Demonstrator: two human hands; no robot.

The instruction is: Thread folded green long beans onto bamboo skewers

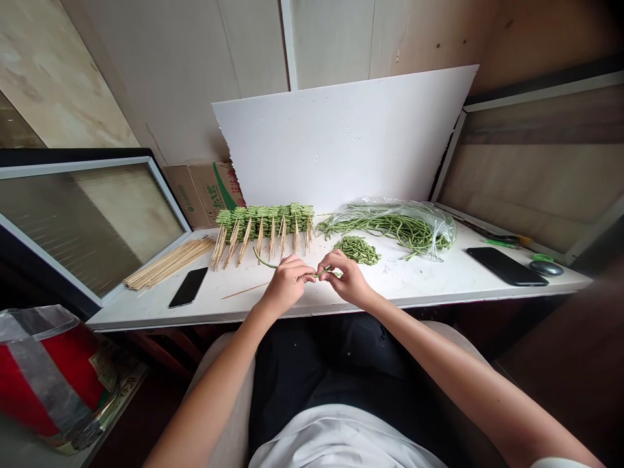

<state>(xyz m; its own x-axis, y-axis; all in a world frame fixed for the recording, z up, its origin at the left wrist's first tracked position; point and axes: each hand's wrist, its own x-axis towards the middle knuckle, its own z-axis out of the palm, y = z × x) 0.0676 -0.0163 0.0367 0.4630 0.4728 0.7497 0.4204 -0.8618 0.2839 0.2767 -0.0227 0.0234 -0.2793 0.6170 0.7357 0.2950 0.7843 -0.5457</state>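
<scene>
A long green bean (pixel 264 260) runs between my two hands above the front of the white table. My left hand (pixel 287 283) is closed on it, and its longer end sticks out to the left. Close beside it, my right hand (pixel 344 276) pinches the bean's other end, with fingers and thumb pressed together. Just behind my right hand lies a heap of short cut bean pieces (pixel 358 249). A single bamboo skewer (pixel 244 290) rests left of my left hand. Behind that, skewered bean pieces (pixel 266 221) are stacked in rows, their skewer ends pointing toward me.
Loose skewers (pixel 170 261) and a phone (pixel 188 287) lie on the left. Long beans in a clear plastic bag (pixel 433 234) sit at the back right. A larger black phone (pixel 506 266) and a mouse (pixel 546 267) are far right. A white board (pixel 341 143) stands behind the table (pixel 409 289).
</scene>
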